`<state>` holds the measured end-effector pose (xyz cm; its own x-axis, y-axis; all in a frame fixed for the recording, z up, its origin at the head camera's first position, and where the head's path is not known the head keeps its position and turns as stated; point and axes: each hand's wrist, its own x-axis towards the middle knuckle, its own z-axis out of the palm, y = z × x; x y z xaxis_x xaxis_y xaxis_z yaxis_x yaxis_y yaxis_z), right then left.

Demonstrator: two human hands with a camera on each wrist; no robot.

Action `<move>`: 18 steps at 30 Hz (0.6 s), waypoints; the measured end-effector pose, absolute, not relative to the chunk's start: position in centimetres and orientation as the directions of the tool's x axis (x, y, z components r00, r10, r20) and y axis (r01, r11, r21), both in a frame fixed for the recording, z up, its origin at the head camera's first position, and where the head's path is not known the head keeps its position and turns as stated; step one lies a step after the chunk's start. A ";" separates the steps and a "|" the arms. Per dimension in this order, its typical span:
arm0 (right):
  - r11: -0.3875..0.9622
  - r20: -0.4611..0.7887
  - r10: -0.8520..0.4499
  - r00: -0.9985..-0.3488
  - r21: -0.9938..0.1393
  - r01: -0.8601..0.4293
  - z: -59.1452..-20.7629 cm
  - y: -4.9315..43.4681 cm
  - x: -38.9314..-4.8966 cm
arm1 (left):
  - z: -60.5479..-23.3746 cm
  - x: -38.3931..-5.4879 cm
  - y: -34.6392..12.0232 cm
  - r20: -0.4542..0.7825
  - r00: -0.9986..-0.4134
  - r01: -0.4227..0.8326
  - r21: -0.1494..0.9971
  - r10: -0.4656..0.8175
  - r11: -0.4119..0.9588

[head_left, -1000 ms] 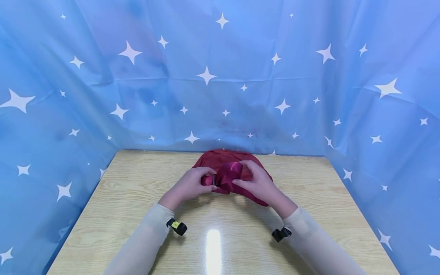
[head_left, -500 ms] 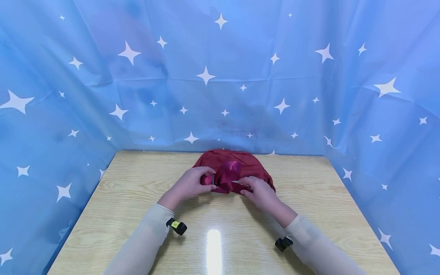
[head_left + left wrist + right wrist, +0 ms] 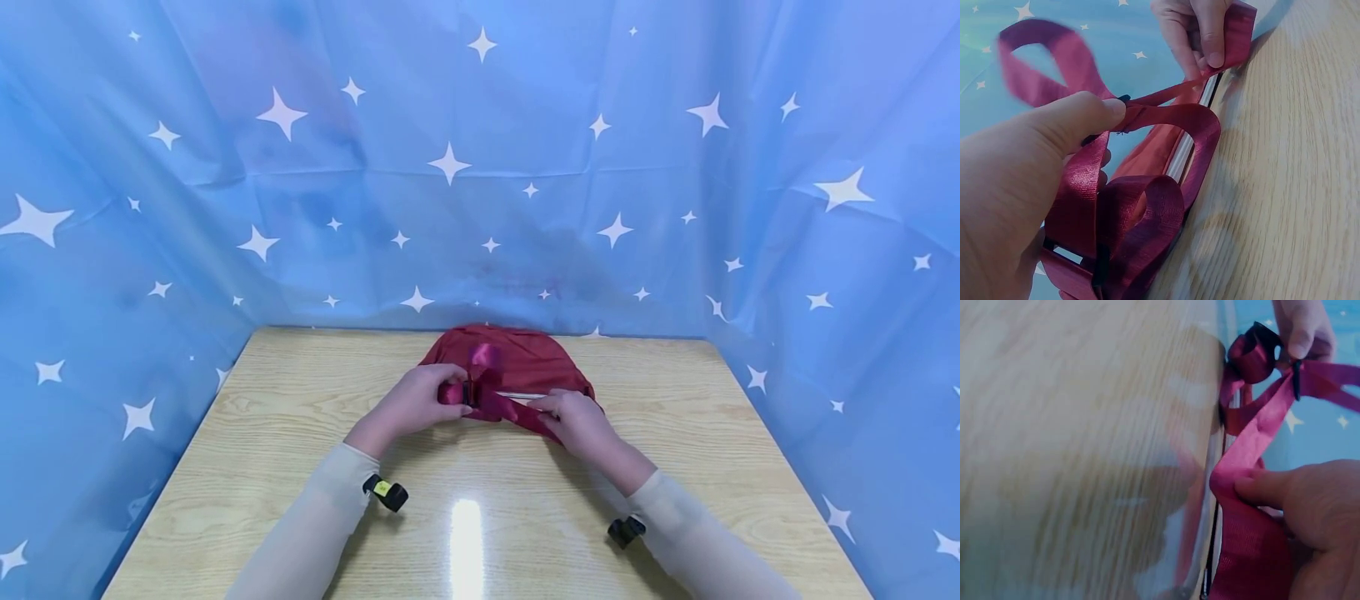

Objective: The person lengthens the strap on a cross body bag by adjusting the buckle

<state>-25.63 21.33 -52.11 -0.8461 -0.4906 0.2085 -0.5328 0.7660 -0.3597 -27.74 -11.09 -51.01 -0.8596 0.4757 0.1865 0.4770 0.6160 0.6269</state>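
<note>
A dark red waist bag [image 3: 532, 360] lies at the back of the table, its pale zipper [image 3: 517, 395] facing me. My left hand [image 3: 420, 400] pinches the bag's magenta webbing strap at a black slider buckle [image 3: 1124, 100], thumb on top. From that buckle a loop of strap [image 3: 1082, 59] stands up. My right hand [image 3: 573, 419] pinches the strap [image 3: 1266, 428] between thumb and fingers, to the right of the slider, and the stretch between both hands runs fairly straight. In the left wrist view, a second black buckle [image 3: 1101, 269] hangs lower on the folded strap.
The wooden table [image 3: 300, 400] extends to both sides and in front of the bag, with a bright light reflection near its front. A blue curtain [image 3: 525, 125] with white stars encloses the back and sides.
My right hand let go of the raised strap loop, moved down and right, and now pulls on the strap beside the zipper. The loop has become smaller. My left hand stays in place.
</note>
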 end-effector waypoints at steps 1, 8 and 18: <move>0.779 0.197 -0.490 -0.849 -0.339 -0.528 -52.0 21.5 -25.6 | -51.1 -27.7 -11.1 0.191 -0.860 0.477 0.633 0.473 0.610; 0.841 0.135 -0.472 -0.871 -0.227 -0.491 -51.4 22.4 -25.2 | -50.9 -27.7 -11.1 0.167 -0.875 0.446 0.646 0.455 0.620; 0.875 0.115 -0.422 -0.899 -0.209 -0.438 -51.1 21.4 -25.3 | -51.0 -28.0 -11.0 0.185 -0.857 0.485 0.608 0.482 0.629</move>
<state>-25.27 21.41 -51.08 -0.8991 -0.4225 0.1148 -0.4376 0.8745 -0.2091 -27.95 -10.99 -50.99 -0.8565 0.4819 0.1849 0.4849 0.6287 0.6080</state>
